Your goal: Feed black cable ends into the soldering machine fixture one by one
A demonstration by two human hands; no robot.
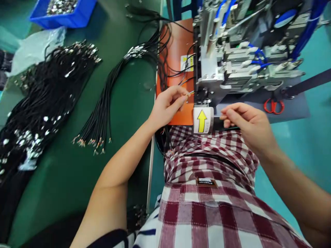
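My left hand (168, 106) is closed in a pinch over the orange plate (181, 115). Thin coloured wires (191, 92) of a black cable poke out past its fingertips towards the machine (210, 72). To the right of the machine's white label with a yellow arrow (202, 120), my right hand (249, 127) has thumb and fingers pressed together. Whatever is between them is too small to make out. Black cables (162, 72) run loosely across the orange plate, just beyond my left hand.
On the green table (129, 120) lie a fanned bundle of black cables (103, 100) with stripped ends and a larger cable heap (49, 89). A blue bin (69, 19) holds small metal parts. Red-handled scissors (274, 106) rest at the machine's right.
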